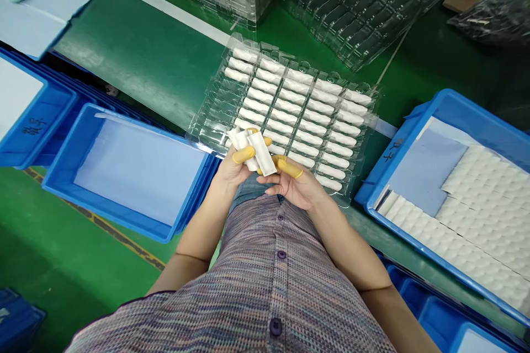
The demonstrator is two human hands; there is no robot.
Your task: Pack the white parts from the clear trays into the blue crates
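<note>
My left hand (236, 168) and my right hand (290, 182) meet above the front edge of a clear plastic blister tray (209, 116), both with yellow finger cots. The left hand pinches a crumpled white foam strip (239, 142). A second, flatter white foam strip (261, 153) lies across the fingers of both hands, with my right thumb pressed on its lower end. Rows of white padded sticks (298, 116) fill the tray's slots, and the hands hide its nearest ones.
A blue bin (414, 143) packed with white foam pieces stands to the right. Another blue bin (83, 143), lined with a pale sheet, stands to the left. Stacks of clear trays (364, 5) rise at the back of the green workbench (141, 49).
</note>
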